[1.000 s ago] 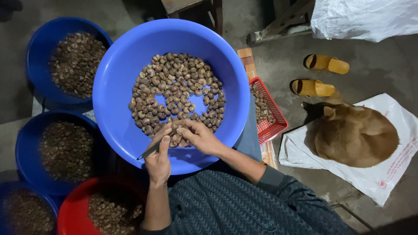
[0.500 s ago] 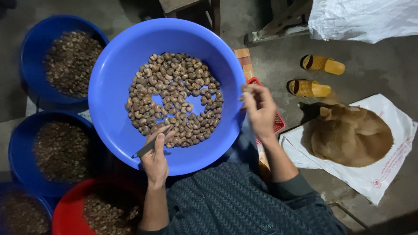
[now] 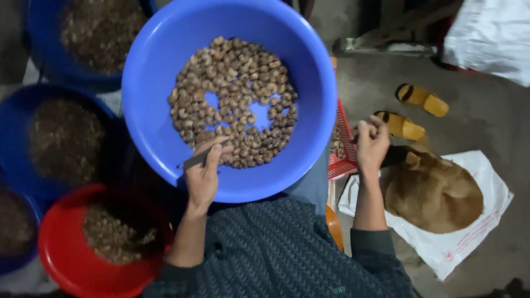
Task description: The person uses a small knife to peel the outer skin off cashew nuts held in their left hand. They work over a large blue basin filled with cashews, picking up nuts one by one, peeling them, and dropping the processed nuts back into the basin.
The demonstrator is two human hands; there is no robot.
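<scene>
Head camera looks straight down on a person in a dark patterned knit sleeve sitting over a ring of basins. Nearest the body, the left hand (image 3: 201, 176) rests on the near inner wall of the large round blue plastic basin (image 3: 160, 66), its grip closed around a thin dark blade-like tool (image 3: 201, 159) that points up and left, with the fingers touching the near edge of the pile. The right hand (image 3: 372, 144) is raised out to the right of the basin, above the small red plastic mesh basket (image 3: 342, 149); its fingertips are pinched narrowly together on what seems to be a small nut, though the thing itself is too small to make out for sure. The heap of pale brown shelled nuts (image 3: 237, 94) lies in the bottom of the blue basin, with bare blue patches showing through it.

At the lower left sits a round red plastic basin (image 3: 61, 248) with darker nut pieces in it. Two more dark blue basins (image 3: 33, 99) stand to the left and upper left, both holding brown material. On the floor to the right, a tan dog (image 3: 436, 193) lies curled on a white woven sack (image 3: 475, 243), near the right hand. Farther off, a pair of yellow sandals (image 3: 414, 110) lies on the grey concrete floor (image 3: 486, 127).
</scene>
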